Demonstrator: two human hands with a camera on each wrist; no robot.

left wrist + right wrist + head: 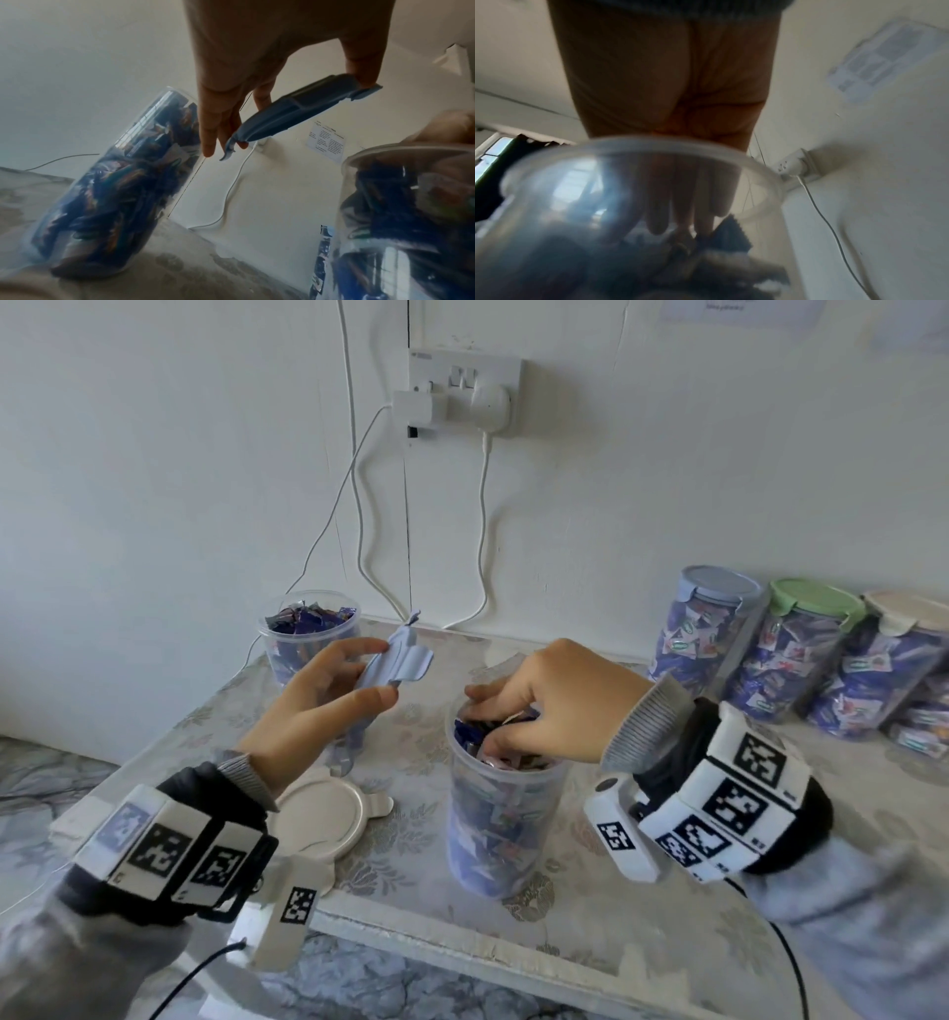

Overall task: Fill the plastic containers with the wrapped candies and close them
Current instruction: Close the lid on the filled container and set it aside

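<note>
My left hand (382, 672) pinches a light blue lid (405, 660) by its edges, above the table between the two open containers; from the left wrist the lid (295, 111) is seen edge-on between thumb and fingers. The near clear container (506, 814) stands open, packed with wrapped candies (482, 737) up to its rim. My right hand (493, 713) reaches into its mouth. Seen from the right wrist, the straight fingers (680, 213) press down on the candies (731, 233) inside the rim (680, 146). A second open container (308, 634), heaped with candies, stands at the back left.
A white lid (321, 814) lies flat near the table's front left. Three closed, filled containers with blue (719, 588), green (816, 603) and white (909, 608) lids line the back right. White cables (482, 531) hang from a wall socket (462, 392) behind the table.
</note>
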